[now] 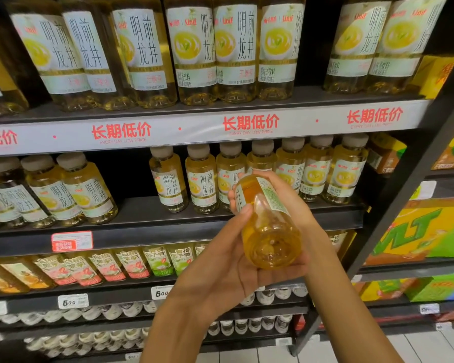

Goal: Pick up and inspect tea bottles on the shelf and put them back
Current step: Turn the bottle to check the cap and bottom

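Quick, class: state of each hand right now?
Left hand: grip on the tea bottle.
Right hand: grip on the same bottle.

Both bare forearms are reaching up and forward from the near edge, converging toward the centre. Left hand (228,260) is turning palm up, fingers cupping the tea bottle (268,226) from the left and beneath, thumb (243,214) lying up along its side. Right hand (286,203) is wrapping the far right side of it, fingers curling over the upper end. Both wrists are bending inward.
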The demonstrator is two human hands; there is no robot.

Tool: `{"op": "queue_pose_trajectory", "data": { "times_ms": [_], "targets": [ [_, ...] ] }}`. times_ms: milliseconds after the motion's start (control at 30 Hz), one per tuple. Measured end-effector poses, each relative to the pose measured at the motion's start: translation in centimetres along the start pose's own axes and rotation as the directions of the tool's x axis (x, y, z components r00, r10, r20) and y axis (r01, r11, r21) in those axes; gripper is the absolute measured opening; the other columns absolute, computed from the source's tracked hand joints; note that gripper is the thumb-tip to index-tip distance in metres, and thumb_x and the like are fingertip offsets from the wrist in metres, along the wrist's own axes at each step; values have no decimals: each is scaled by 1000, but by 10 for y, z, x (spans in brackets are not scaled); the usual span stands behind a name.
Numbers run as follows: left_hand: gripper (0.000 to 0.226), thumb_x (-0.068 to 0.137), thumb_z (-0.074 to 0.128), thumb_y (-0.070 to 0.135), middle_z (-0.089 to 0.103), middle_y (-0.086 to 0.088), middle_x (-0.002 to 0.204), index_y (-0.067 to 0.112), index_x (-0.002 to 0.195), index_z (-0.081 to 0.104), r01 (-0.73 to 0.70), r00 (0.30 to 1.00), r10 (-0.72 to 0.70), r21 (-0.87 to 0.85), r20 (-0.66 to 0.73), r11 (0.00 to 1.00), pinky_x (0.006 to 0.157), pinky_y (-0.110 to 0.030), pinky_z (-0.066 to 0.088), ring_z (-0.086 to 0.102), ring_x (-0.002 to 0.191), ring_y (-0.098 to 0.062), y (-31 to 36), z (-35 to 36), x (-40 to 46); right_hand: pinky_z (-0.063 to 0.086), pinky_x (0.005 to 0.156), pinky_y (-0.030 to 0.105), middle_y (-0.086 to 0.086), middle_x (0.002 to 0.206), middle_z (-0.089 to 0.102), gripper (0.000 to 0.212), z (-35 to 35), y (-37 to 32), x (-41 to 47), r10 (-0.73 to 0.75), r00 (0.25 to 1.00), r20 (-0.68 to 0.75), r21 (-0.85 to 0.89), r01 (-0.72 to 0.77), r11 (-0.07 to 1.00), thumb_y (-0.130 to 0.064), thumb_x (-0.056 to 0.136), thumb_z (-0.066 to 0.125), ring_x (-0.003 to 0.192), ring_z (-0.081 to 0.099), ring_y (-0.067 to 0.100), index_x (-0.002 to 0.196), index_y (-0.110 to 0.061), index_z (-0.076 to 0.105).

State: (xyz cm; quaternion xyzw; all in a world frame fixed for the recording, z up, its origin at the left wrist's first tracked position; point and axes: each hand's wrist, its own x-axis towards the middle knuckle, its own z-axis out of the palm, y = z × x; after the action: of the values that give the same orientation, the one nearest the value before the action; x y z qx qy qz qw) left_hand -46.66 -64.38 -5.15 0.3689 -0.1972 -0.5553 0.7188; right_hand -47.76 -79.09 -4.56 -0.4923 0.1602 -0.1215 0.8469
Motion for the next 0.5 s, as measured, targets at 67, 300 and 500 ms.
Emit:
{"op": "queue_pose_trajectory", "data": {
  "times_ms": [67,300,500],
  "targets": [
    [57,78,62,44,68,-26,108,0,115,66,-9,1000,9,-28,20,1000,78,-40,58,70,93,-36,-3,-4,1,49,59,24,-1,74,62,20,1,-2,-1,4,1000,-10,10,-4,1000,-24,100,43,52,61,3,88,-17,57],
    [52,75,63,42,70,-24,100,3,109,70,-3,1000,3,1,21,1000,77,-41,58,71,87,-34,-5,-7,5,56,51,30,20,73,70,21,7,-10,-6,119,992,44,182,-125,975,-30,92,55,60,70,25,98,-12,64],
    [45,62,71,46,72,-21,103,19,97,77,-14,997,21,106,-69,994,69,-39,59,72,83,-30,-8,-15,9,60,69,36,9,84,71,21,3,-15,-6,-167,979,115,-6,169,986,-20,94,53,80,72,24,112,-16,62]
  ]
}}
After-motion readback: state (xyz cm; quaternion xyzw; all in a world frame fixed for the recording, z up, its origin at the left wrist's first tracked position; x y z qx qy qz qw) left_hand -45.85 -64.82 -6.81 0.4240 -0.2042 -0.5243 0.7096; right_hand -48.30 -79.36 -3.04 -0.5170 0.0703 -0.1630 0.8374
